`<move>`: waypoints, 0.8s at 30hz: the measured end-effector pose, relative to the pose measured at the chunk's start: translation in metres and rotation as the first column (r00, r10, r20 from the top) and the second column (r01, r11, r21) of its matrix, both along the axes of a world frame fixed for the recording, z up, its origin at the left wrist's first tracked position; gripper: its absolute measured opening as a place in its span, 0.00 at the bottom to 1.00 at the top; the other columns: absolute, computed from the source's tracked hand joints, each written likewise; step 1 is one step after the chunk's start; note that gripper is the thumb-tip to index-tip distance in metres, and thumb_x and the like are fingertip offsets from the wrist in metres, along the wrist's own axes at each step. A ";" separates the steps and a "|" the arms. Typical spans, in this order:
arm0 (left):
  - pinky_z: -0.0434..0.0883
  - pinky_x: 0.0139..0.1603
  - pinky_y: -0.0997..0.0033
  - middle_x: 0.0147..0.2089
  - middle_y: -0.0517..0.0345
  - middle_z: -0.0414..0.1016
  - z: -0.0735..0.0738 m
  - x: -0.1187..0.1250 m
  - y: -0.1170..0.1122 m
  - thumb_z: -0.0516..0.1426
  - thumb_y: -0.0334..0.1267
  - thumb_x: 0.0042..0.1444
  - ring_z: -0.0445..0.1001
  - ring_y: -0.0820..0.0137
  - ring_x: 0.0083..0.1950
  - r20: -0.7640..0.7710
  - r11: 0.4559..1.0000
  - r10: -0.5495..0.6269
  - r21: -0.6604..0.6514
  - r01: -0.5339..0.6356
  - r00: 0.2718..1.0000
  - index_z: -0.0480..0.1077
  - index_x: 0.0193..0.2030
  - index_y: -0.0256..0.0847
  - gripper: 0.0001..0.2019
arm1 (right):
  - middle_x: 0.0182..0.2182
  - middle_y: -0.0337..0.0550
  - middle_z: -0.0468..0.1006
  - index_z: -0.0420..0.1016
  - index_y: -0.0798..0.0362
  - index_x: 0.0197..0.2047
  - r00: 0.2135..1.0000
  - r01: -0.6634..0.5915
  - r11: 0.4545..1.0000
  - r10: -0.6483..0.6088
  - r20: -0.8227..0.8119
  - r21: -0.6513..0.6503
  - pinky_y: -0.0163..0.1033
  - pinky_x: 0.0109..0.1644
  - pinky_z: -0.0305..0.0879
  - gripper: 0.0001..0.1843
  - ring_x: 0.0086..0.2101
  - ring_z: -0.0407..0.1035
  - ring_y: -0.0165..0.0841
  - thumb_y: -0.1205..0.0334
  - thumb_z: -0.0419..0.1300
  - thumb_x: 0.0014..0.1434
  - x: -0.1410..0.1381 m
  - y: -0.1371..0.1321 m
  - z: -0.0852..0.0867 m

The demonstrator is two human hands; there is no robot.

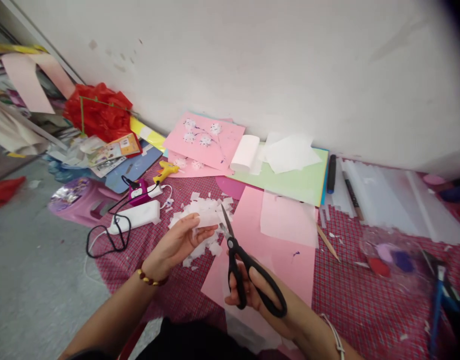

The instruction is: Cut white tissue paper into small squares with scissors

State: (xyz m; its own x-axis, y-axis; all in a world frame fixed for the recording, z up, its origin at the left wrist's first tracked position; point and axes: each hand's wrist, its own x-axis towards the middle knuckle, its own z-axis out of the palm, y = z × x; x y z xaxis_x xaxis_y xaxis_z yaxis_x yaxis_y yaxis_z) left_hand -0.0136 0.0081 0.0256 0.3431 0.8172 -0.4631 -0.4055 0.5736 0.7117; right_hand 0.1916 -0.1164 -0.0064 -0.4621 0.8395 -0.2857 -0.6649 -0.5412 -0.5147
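My left hand (187, 237) pinches a small piece of white paper (209, 218) between thumb and fingers. In my right hand (248, 290) is a pair of black-handled scissors (230, 243), with fingers and thumb through the loops. The blades are parted and point up and away, close to the right end of the paper piece. Beneath my left hand lies a pile of white paper scraps (203, 204) on the checked cloth. A large pink sheet (248, 215) lies under the scissors, with a white paper sheet (286, 220) on top of it.
At the back are a pink sheet with white flowers (230, 135), a paper roll (245, 153) and a green sheet (290, 182). Leftward lie a yellow glue gun (166, 171), a white power strip (136, 217) with cords and a purple stool (83, 200). A pencil (328, 243) and paint palette (391, 257) are rightward.
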 end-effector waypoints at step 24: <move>0.75 0.39 0.72 0.34 0.53 0.80 0.000 0.010 0.004 0.68 0.36 0.47 0.79 0.68 0.38 -0.117 0.988 0.049 0.152 -0.031 0.992 0.70 0.30 0.36 0.11 | 0.36 0.44 0.73 0.71 0.53 0.47 0.981 0.041 0.996 -0.054 0.185 0.074 0.38 0.36 0.65 0.23 0.30 0.66 0.29 0.42 0.60 0.61 0.005 0.007 0.008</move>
State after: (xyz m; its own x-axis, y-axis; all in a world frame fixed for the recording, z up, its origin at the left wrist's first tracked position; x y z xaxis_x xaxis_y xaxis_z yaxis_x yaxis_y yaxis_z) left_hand -0.0037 0.0117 0.0260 0.2580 0.8924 -0.3701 -0.3323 0.4417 0.8333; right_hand 0.1962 -0.1091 0.0014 -0.3656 0.8801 -0.3029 -0.5778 -0.4697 -0.6675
